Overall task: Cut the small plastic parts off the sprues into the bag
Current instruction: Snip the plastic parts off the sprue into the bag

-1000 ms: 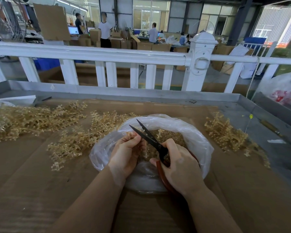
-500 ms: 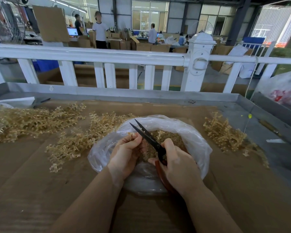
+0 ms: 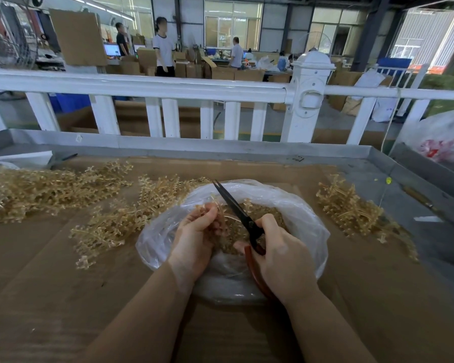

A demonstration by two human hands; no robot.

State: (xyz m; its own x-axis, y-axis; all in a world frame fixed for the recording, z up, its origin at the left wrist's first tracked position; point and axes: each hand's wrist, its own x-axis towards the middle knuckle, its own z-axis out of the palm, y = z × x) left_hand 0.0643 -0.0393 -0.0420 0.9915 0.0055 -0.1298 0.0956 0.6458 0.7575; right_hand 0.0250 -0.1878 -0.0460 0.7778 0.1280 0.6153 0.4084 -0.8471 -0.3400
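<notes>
— How do the arms lie?
— Both bare forearms reach forward and converge. The left hand [image 3: 194, 239] pinches a sprue [image 3: 210, 205].
— And the right?
— The right hand [image 3: 283, 258] curls round the scissors [image 3: 236, 210], thumb up.

Bare forearms [image 3: 147, 310], no sleeves

The right hand [image 3: 286, 260] hides the scissors' [image 3: 236, 208] red handles — background faces are blurred.

Bright daylight from far windows [image 3: 232, 26]; sharp centre, wide-angle bending at edges
</notes>
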